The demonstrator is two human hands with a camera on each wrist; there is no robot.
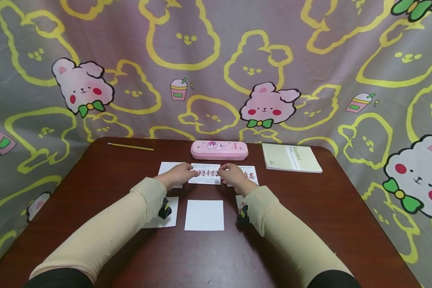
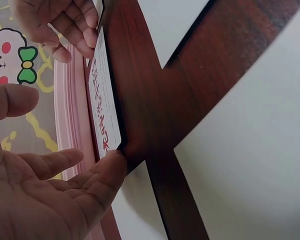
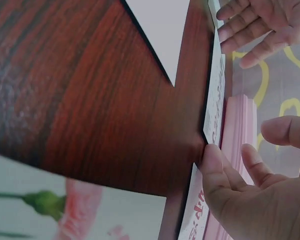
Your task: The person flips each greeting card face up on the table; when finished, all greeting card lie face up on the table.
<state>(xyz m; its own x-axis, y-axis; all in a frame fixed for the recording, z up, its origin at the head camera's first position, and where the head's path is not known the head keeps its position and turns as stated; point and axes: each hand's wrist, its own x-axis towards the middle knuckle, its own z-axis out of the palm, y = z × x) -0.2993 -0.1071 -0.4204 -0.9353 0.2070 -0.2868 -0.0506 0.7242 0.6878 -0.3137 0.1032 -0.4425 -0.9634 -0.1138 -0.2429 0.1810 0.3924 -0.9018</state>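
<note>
A white card with red handwriting-style characters (image 1: 204, 175) lies flat in the middle of the upper row of cards. My left hand (image 1: 178, 175) touches its left edge with the fingertips, the thumb held apart in the left wrist view. At the right edge, the fingertips of my right hand (image 1: 235, 178) touch the card, and the right wrist view shows that thumb (image 3: 282, 131) raised away from it. Partly beneath the hands lie a left card (image 1: 165, 170) and a right card (image 1: 252, 176) with red characters.
Nearer me are a blank white card (image 1: 204, 216), a left card (image 1: 172, 218) partly behind my sleeve, and a card with a pink flower (image 3: 82, 205). Along the back lie a pencil (image 1: 131, 147), a pink pencil case (image 1: 219, 151) and a notebook (image 1: 291, 157).
</note>
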